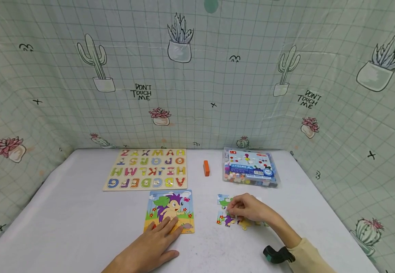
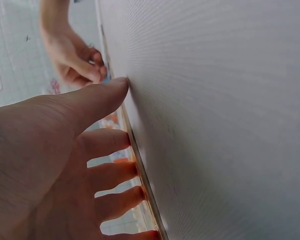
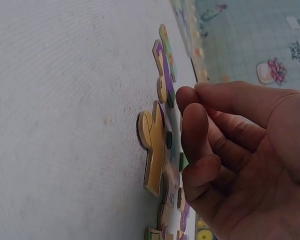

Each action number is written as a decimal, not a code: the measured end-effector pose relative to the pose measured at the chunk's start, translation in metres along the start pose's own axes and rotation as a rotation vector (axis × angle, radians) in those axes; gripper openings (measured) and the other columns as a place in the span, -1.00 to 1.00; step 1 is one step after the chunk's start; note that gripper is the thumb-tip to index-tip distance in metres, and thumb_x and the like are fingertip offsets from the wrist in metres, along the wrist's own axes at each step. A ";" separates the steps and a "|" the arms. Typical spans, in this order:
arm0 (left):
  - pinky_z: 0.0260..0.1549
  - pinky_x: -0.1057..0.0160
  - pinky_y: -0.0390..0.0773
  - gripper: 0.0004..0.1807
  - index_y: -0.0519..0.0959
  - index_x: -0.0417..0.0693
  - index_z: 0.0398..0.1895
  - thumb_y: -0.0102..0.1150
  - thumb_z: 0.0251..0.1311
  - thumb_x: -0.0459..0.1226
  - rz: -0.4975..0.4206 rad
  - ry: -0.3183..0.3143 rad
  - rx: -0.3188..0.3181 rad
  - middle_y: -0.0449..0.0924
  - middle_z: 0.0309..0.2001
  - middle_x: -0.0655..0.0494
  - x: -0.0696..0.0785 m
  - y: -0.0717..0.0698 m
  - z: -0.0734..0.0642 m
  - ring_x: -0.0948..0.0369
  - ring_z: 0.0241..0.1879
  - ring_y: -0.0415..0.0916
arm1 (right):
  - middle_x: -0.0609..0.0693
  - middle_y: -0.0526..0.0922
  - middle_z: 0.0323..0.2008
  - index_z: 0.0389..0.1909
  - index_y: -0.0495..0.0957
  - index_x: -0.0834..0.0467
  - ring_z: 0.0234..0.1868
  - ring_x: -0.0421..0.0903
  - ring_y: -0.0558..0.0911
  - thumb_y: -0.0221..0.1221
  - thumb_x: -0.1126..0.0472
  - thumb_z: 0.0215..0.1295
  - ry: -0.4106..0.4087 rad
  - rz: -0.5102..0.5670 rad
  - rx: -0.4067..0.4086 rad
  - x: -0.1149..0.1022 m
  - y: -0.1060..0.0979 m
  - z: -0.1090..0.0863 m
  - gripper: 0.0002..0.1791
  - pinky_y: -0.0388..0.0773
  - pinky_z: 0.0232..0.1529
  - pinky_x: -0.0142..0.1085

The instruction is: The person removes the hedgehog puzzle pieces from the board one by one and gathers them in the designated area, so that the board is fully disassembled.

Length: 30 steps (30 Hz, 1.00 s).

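Observation:
A square hedgehog picture board (image 1: 187, 199) lies on the table before me. My left hand (image 1: 160, 239) rests on its lower part, fingers spread and straight, with the thumb off the board's near edge. To the right, several jigsaw pieces (image 1: 244, 224) of a similar hedgehog picture lie close together, partly hidden by my right hand (image 1: 248, 206). Its thumb and forefinger meet in a pinch at a puzzle piece with a green edge (image 3: 171, 98); most of that piece is hidden. A yellow puzzle piece (image 3: 154, 150) lies beside the curled fingers in the right wrist view.
A wooden alphabet board (image 1: 146, 169) lies behind the picture board. An orange block (image 1: 206, 168) stands near the middle. At the back right sits a clear plastic box (image 1: 250, 167) of colourful parts. A black strap-like object (image 1: 276, 254) is by the right sleeve. Patterned cloth surrounds the table.

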State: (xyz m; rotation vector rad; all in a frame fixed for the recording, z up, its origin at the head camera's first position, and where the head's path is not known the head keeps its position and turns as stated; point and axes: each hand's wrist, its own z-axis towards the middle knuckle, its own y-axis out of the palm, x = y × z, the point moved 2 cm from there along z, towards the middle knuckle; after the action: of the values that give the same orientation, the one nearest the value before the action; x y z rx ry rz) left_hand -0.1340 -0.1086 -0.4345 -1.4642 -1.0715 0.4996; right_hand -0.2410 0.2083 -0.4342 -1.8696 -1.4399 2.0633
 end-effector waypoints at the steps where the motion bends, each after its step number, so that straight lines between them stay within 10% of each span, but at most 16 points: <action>1: 0.38 -0.29 0.14 -0.27 0.28 0.16 0.47 0.04 0.29 0.20 -0.001 0.000 0.000 0.14 0.53 0.06 0.000 0.000 0.000 -0.04 0.52 0.07 | 0.09 0.64 -0.43 -0.21 0.64 0.29 -0.53 -0.27 0.48 0.16 0.22 0.40 -0.006 0.004 -0.002 -0.001 0.001 0.000 -0.81 0.50 -0.52 -0.46; 30: 0.40 -0.23 0.17 -0.17 0.27 -0.06 0.46 0.03 0.27 0.24 0.078 -0.038 -0.025 0.17 0.52 0.06 0.002 0.000 0.005 0.00 0.51 0.10 | 0.02 0.62 -0.54 -0.31 0.66 0.14 -0.58 -0.22 0.50 0.22 0.20 0.35 -0.023 -0.019 -0.083 -0.039 0.045 0.043 -0.89 0.43 -0.58 -0.43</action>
State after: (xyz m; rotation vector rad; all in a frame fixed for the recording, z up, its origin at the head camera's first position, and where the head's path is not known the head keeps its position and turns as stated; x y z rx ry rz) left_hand -0.1370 -0.1048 -0.4349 -1.5285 -1.0569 0.5730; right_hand -0.2392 0.1347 -0.4368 -1.8587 -1.5659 2.0540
